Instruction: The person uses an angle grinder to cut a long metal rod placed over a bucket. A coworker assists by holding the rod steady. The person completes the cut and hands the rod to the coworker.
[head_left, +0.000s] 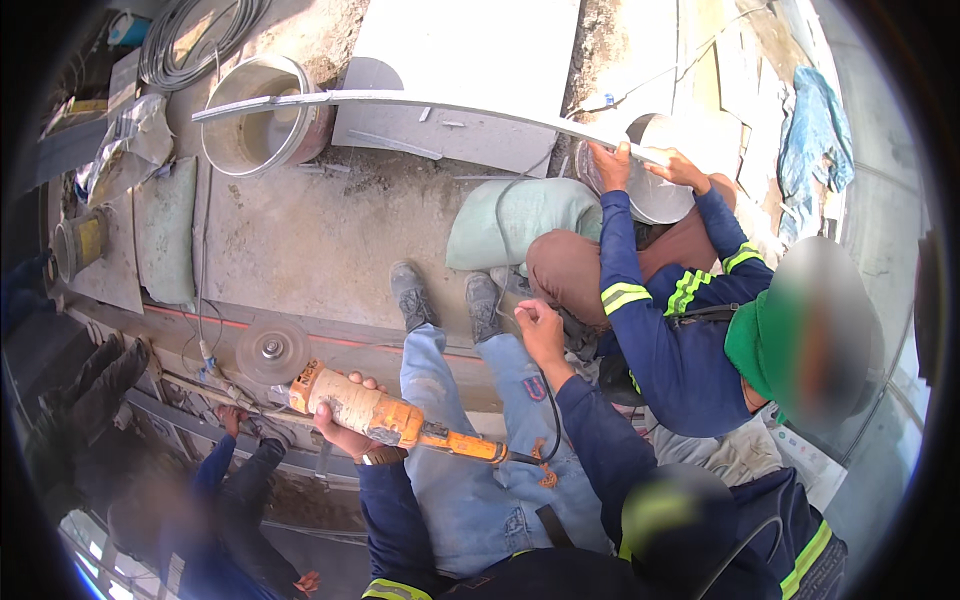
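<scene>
My left hand is wrapped round the body of an orange angle grinder, held tilted over my left thigh. Its large round disc points away to the left, and the grinder's rear handle lies toward my lap. A dark power cord leaves that handle and loops up toward my right hand. The fingers of my right hand are pinched together above my right knee, with the cord at them. Beyond it, a co-worker's two hands grip the right end of a long thin pale strip.
The co-worker sits close on my right beside a pale green sack. Ahead left stands a white bucket, with a coiled cable behind it. Another person's hand is at the lower left. A blue plastic sheet lies far right.
</scene>
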